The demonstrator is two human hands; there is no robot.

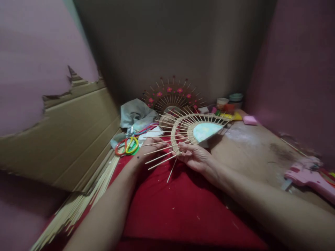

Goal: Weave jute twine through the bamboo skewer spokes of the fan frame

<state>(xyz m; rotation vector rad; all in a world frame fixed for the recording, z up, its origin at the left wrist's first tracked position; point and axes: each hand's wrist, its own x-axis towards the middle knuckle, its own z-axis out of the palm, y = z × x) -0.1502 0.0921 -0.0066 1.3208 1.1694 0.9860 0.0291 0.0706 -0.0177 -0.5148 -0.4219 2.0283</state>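
Observation:
A half-round woven fan (pixel 174 134) is held tilted above the red cloth. Thin sticks radiate from its pale blue half-disc (pixel 208 131), with woven bands of tan cord crossing them. My right hand (pixel 197 158) pinches the near end of the outer band, thumb on top. My left hand (pixel 154 145) is behind the sticks on the left side, its fingers curled against the fan and partly hidden by it. One loose-looking stick (pixel 171 170) points down below the band. Behind the fan sits a ball of brown cord (pixel 167 122).
Scissors (pixel 128 145) with red and yellow handles lie left, near a grey cloth (pixel 137 113). A bundle of thin sticks (pixel 75 209) runs beside torn cardboard (pixel 78 139). A flower-decorated fan (pixel 170 91) leans at the back. A pink glue gun (pixel 306 174) lies right; small tubs (pixel 235 99) stand behind.

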